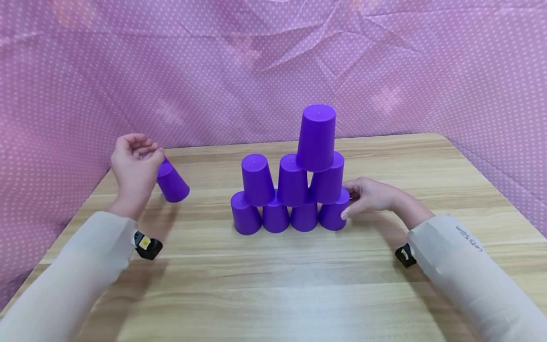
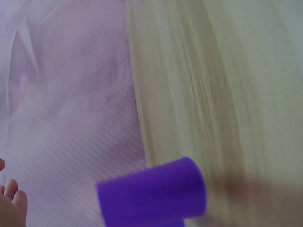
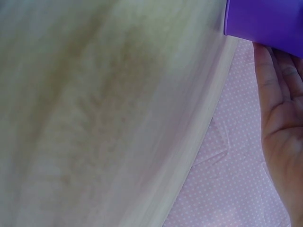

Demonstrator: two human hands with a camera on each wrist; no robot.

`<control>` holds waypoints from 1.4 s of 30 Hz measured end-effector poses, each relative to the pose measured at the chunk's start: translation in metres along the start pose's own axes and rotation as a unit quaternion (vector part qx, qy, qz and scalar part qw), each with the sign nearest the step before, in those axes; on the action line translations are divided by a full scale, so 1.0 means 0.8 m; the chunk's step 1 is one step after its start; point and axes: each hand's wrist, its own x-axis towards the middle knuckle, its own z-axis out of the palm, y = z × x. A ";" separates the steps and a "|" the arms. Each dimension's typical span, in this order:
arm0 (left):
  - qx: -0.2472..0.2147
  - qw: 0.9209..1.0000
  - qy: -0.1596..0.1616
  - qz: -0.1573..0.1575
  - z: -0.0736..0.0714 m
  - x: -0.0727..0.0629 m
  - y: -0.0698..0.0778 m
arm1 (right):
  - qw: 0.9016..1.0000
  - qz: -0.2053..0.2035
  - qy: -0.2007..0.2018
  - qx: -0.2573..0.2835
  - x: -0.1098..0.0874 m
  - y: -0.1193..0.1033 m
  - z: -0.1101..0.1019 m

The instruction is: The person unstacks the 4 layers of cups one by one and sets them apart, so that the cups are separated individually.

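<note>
L hand [image 1: 136, 166]: fingers loosely bent, no grip visible, just beside loose cup [image 1: 173, 184] at left of table [image 1: 273, 285]. To do it well imo: take cup by its sides, lift straight, arm well clear of stack

Stack, centre: 4 base cups [image 1: 275, 216], 3 mid-row cups [image 1: 258, 180], top cup [image 1: 317, 140] bridging middle + R mid-row cups, all upside down. Top weight sits to R, so prob touchiest there, don't nudge

R hand [image 1: 368, 195]: thumb front, fingers behind, pinching R-end base cup [image 1: 332, 216]; fingers close tgthr in R wrist view. Light, even pressure imo, a squeeze or shove cld shift everything above

Hard to see: 2nd purple piece [image 2: 174, 223] by loose cup mostly blocked, prob another cup. L wrist view crops most of L hand; can't tell if any fingertip touches purple. R wrist view crops its cup, thumb out of shot, how far R fingers wrap = can't tell
</note>
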 end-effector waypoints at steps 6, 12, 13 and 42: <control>-0.044 0.996 -0.048 0.054 0.025 -0.018 0.024 | 1.000 0.000 -0.001 0.004 -0.001 0.000 0.000; -0.090 0.990 -0.075 0.075 0.040 -0.030 0.046 | 1.000 0.004 -0.003 0.011 -0.001 0.000 0.000; -0.098 0.989 -0.079 0.075 0.042 -0.033 0.050 | 1.000 0.004 -0.003 0.012 0.000 0.000 0.000; -0.107 0.952 -0.262 0.119 0.125 -0.109 0.107 | 1.000 0.007 0.001 0.007 -0.002 -0.003 0.002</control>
